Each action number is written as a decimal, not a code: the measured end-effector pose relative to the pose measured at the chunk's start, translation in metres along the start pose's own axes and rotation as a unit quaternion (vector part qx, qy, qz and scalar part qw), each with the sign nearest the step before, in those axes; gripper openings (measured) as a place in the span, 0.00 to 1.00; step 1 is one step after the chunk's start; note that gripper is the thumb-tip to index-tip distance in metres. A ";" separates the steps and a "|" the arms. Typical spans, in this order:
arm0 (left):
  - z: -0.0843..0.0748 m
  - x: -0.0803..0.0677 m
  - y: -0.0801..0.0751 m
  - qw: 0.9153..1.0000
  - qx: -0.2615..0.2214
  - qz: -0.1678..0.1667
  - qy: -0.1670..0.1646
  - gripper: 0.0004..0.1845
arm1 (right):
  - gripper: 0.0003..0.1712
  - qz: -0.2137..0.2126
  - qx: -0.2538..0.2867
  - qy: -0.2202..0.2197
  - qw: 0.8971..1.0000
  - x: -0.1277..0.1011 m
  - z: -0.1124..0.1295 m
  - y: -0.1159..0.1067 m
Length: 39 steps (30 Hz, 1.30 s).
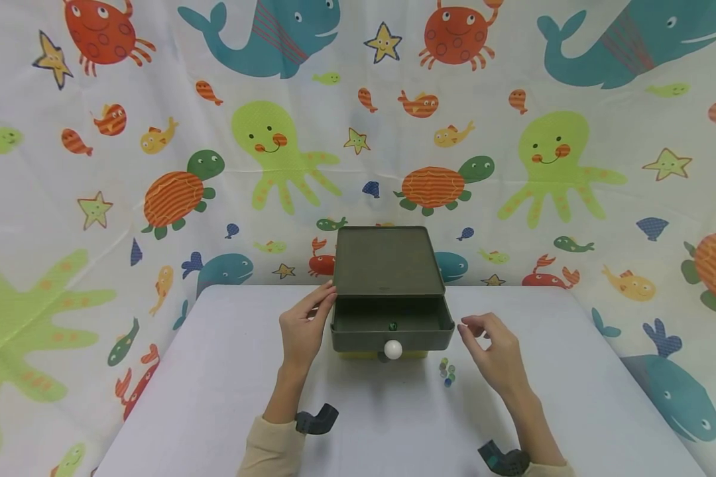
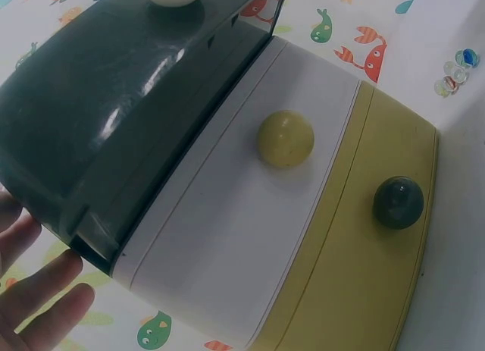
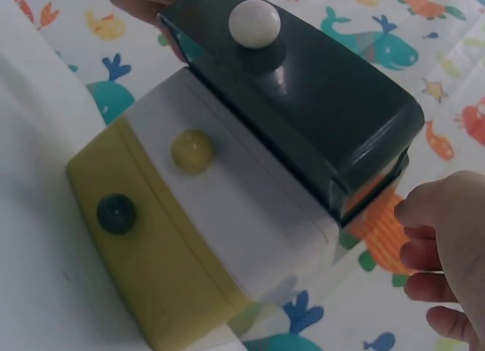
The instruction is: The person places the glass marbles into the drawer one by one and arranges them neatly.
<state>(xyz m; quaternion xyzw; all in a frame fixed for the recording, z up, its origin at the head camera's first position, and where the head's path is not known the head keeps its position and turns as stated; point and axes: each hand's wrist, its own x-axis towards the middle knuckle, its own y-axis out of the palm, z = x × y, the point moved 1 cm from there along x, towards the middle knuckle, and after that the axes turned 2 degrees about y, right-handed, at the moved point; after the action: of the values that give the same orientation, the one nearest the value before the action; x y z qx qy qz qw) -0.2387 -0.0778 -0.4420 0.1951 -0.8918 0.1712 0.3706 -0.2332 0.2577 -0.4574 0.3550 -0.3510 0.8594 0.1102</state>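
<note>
The left hand (image 1: pixel 301 328) was laid with straight fingers against the left side of the small drawer chest (image 1: pixel 388 265) on the tabletop (image 1: pixel 215 384). Its dark top drawer (image 1: pixel 392 334) was pulled out, with one green marble (image 1: pixel 392 326) seen inside. The right hand (image 1: pixel 494 351) was held loosely curled and empty, just right of the drawer, near a cluster of marbles (image 1: pixel 447 373).

Sea-creature backdrop (image 1: pixel 549 165) behind white table (image 1: pixel 215 397)

Left hand (image 1: pixel 301 326) up, fingers straight and pressed flat; right hand (image 1: pixel 494 350) hovering, fingers loosely curled, gripping nothing.
</note>
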 end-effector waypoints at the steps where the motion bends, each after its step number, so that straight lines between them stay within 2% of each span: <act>1: 0.000 0.000 0.000 1.000 0.000 0.001 -0.001 0.11 | 0.11 0.001 -0.001 0.002 1.000 -0.001 -0.001 0.001; 12: 0.000 0.001 0.000 1.000 0.006 -0.005 0.009 0.11 | 0.09 0.030 -0.014 0.038 0.999 -0.008 -0.013 0.009; 25: 0.001 0.001 0.001 1.000 0.003 -0.005 0.005 0.11 | 0.10 0.042 -0.017 0.031 0.998 -0.016 -0.026 0.017; 35: 0.001 0.001 0.001 1.000 -0.001 -0.003 0.002 0.11 | 0.12 0.069 -0.027 0.042 0.996 -0.021 -0.035 0.024; 39: 0.001 0.002 0.000 1.000 0.000 -0.005 0.007 0.11 | 0.11 0.084 -0.026 0.061 0.994 -0.023 -0.038 0.026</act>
<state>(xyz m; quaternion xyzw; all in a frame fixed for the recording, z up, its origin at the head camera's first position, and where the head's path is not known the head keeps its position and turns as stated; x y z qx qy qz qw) -0.2409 -0.0784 -0.4416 0.1988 -0.8883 0.1707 0.3773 -0.2482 0.2665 -0.5058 0.2679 -0.3946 0.8763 0.0680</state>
